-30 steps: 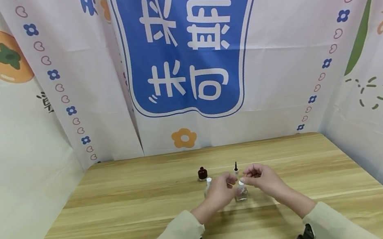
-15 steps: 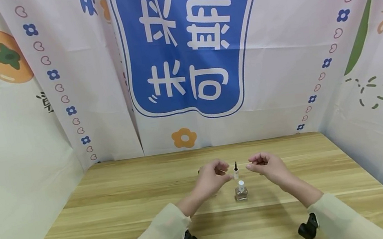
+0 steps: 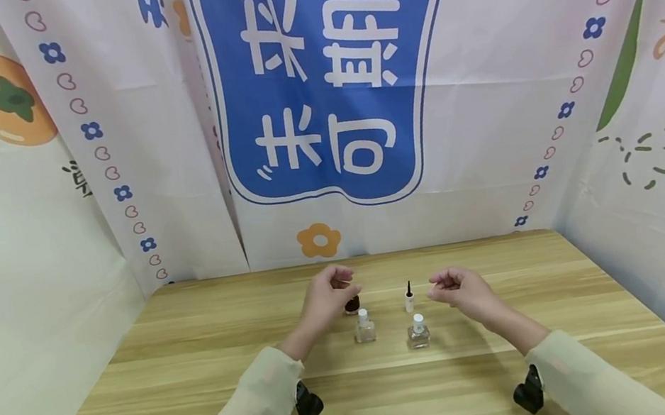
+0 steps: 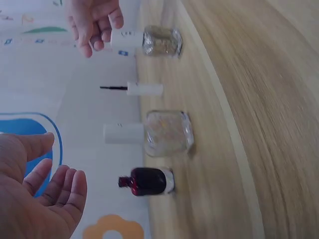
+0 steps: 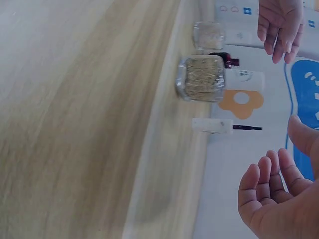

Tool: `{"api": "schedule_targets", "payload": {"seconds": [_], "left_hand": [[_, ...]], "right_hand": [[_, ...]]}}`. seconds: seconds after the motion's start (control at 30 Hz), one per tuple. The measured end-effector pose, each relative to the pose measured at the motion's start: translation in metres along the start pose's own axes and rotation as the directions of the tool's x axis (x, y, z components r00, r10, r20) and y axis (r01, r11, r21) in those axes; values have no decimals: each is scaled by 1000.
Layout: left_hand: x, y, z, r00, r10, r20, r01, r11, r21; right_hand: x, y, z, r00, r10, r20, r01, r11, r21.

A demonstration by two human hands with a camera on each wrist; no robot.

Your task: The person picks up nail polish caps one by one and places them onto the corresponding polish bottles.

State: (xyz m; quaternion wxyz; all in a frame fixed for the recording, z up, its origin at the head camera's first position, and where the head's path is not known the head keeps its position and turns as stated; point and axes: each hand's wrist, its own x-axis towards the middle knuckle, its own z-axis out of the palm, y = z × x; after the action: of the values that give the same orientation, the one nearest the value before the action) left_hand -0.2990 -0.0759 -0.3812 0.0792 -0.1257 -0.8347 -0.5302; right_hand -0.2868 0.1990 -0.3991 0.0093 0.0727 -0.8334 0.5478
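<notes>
My left hand (image 3: 323,302), empty with loosely bent fingers, hovers over an uncapped nail polish bottle (image 4: 149,181) of dark red. In the head view the hand partly covers that bottle. My right hand (image 3: 464,294) also holds nothing; its relaxed fingers hang to the right of a white brush cap (image 3: 410,302). The cap stands upside down on the table, black brush (image 5: 247,127) pointing up. Nearer to me are two nail polish bottles with white caps on: a clear one (image 4: 168,133) at the left and a gold glitter one (image 5: 202,78) at the right.
All the bottles stand upright and close together on the wood-grain table (image 3: 238,394). A white printed cloth (image 3: 481,164) hangs behind the table's far edge, with similar cloth at both sides. A black wrist camera (image 3: 308,403) is worn at the left sleeve.
My right hand has left the gold glitter bottle's cap and moved slightly right and back. My left hand has moved left and away, from near that bottle to the dark red one.
</notes>
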Motion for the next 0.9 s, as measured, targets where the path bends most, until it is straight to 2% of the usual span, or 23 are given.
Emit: {"api": "schedule_targets", "payload": {"seconds": [0.27, 0.5, 0.7, 0.9], "left_hand": [[8, -23, -4, 997, -68, -30, 69, 998, 9], [13, -41, -6, 991, -130, 30, 129, 991, 39], [17, -52, -4, 988, -112, 103, 104, 991, 81], [19, -61, 1, 990, -93, 110, 84, 992, 89]], "right_hand": [[9, 10, 8, 999, -13, 43, 15, 999, -48], [19, 16, 10, 997, 18, 75, -11, 996, -92], [27, 23, 13, 995, 31, 95, -20, 994, -110], [32, 28, 17, 994, 20, 108, -9, 995, -98]]}}
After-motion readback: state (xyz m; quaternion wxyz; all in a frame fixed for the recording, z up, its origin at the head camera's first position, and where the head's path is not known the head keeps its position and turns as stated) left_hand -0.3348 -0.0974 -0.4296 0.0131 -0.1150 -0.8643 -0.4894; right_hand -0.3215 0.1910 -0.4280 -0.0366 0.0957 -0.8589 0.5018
